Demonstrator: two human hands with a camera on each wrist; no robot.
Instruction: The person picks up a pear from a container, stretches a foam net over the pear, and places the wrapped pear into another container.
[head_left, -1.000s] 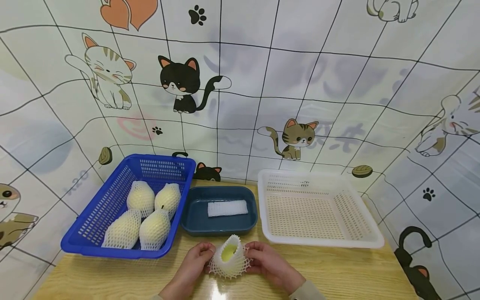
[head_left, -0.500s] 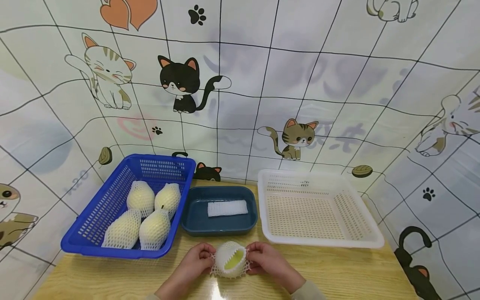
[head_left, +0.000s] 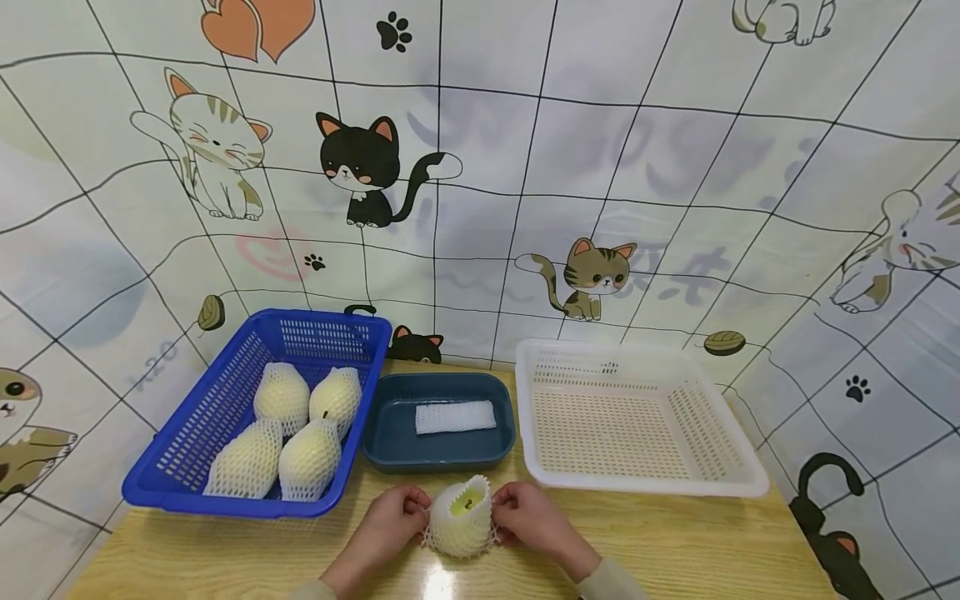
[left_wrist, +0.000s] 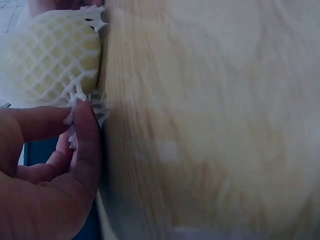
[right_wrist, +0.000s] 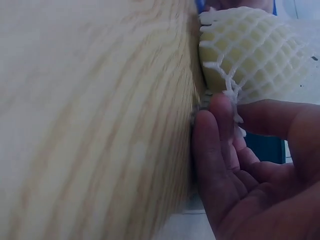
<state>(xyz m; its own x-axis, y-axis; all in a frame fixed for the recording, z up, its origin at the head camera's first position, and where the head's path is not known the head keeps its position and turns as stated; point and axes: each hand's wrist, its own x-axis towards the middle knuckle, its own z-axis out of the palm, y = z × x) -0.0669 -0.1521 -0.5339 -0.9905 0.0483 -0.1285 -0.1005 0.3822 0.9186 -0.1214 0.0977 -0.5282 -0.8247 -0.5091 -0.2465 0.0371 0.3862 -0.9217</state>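
Note:
A round yellow-green fruit (head_left: 467, 502) sits in a white foam net sleeve (head_left: 456, 537) at the table's front middle. Its top and dark stem end show through the sleeve's upper opening. On the near left, my left hand (head_left: 388, 527) pinches the sleeve's lower edge between thumb and fingers; the stretched strands (left_wrist: 76, 97) show in the left wrist view. My right hand (head_left: 534, 523) pinches the same edge on the opposite side, where the right wrist view shows bunched strands (right_wrist: 231, 92). Foam mesh covers most of the fruit's sides.
At left stands a blue basket (head_left: 142, 493) holding several fruits (head_left: 309, 462) in foam nets. A dark teal tray (head_left: 438, 454) with a flat white net sleeve (head_left: 455, 417) lies behind the hands. At right is a white basket (head_left: 645, 481). A patterned cloth rises behind the table.
The sleeve's opening turns from facing forward, then rightward, to facing upward, and the stem end comes into view. Its flared lower fringe looks narrower. Both hands stay almost in place.

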